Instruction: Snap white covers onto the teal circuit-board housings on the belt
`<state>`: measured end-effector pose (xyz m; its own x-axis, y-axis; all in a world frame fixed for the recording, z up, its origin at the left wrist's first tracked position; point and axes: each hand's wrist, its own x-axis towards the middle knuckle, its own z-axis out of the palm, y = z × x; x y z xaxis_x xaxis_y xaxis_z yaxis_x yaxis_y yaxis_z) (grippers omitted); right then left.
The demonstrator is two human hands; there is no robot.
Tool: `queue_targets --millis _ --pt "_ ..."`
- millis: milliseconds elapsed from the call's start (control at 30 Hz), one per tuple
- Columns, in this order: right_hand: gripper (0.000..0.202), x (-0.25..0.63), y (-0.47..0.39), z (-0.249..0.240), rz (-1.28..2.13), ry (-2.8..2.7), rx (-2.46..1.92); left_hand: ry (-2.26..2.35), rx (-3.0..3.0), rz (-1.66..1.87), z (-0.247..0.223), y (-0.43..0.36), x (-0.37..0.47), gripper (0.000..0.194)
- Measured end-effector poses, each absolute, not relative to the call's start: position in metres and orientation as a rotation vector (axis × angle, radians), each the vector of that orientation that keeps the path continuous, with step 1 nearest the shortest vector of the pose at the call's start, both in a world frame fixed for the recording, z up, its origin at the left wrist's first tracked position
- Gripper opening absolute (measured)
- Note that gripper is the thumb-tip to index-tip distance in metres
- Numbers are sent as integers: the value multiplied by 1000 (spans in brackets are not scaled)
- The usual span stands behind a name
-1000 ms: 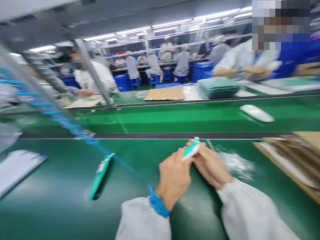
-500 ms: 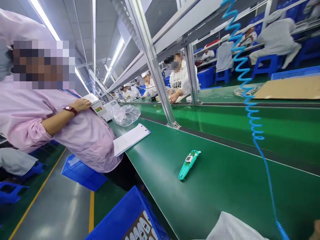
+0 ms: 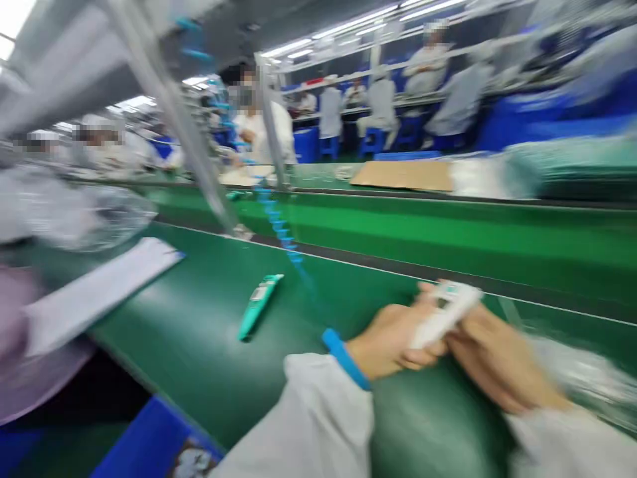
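Note:
A white handheld device (image 3: 448, 312), with a small dark display window and a teal button, is held above the green table. Closed around its lower part is my left hand (image 3: 401, 338), which wears a blue wrist strap (image 3: 346, 358). My right hand (image 3: 497, 355) is closed against the device's right side; motion blur smears its fingers. To the left, a slim teal housing (image 3: 259, 305) with a pale display part lies on the table, touched by neither hand.
Clear plastic bags (image 3: 587, 378) lie right of my hands. A clipboard with paper (image 3: 104, 292) rests on the left, near a person in pink. Behind the table (image 3: 308, 418) runs a green belt (image 3: 378, 229). A blue coiled cord (image 3: 279, 226) hangs down. Below left stands a blue bin (image 3: 154, 441).
The view has swung right. Both my hands have come into view with the white device between them. The teal housing lies where it was on the table.

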<state>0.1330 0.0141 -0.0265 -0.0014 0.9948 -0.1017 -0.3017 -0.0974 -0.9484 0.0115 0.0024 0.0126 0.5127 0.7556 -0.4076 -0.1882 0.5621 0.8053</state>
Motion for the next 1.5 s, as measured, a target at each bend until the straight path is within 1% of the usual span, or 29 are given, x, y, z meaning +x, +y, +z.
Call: queue_targets --millis 67,100,200,300,367,533,667,767,800,967,1100,1200,1267,1400,1500 --pt "61 162 9 -24 1468 -900 -994 740 799 649 4 17 14 60" --pt "65 169 9 -25 1495 -886 -946 714 835 641 0 21 14 59" --pt "58 171 13 -32 1459 -849 -848 766 930 747 -8 23 7 49" --pt "51 164 15 -34 1451 -754 -807 1101 1084 860 -5 39 -3 38" --pt "49 163 15 -34 1471 -710 -806 1343 1181 859 1 67 -7 32" --pt "48 168 12 -33 1461 -707 -832 1602 1287 868 21 164 -9 22" --pt "47 168 12 -34 1450 -713 -862 1832 1437 856 32 200 -35 18" --pt "48 167 13 -35 1464 -704 -848 1912 1580 803 41 192 -82 11" --pt "49 167 13 -35 1464 -696 -843 1931 1617 781 46 184 -103 11" --pt "54 168 13 -34 1465 -676 -851 2076 1618 666 64 115 -214 27" --pt "51 168 13 -34 1460 -694 -885 2077 1496 580 54 40 -256 39" --pt "51 168 15 -36 1441 -709 -890 1988 1453 537 38 5 -245 42" --pt "53 168 15 -37 1425 -723 -903 1927 1452 573 29 -3 -220 46" --pt "56 168 13 -35 1392 -773 -984 1767 1420 747 20 7 -127 40" --pt "59 167 12 -33 1351 -800 -1066 1569 1331 806 17 24 -47 36"
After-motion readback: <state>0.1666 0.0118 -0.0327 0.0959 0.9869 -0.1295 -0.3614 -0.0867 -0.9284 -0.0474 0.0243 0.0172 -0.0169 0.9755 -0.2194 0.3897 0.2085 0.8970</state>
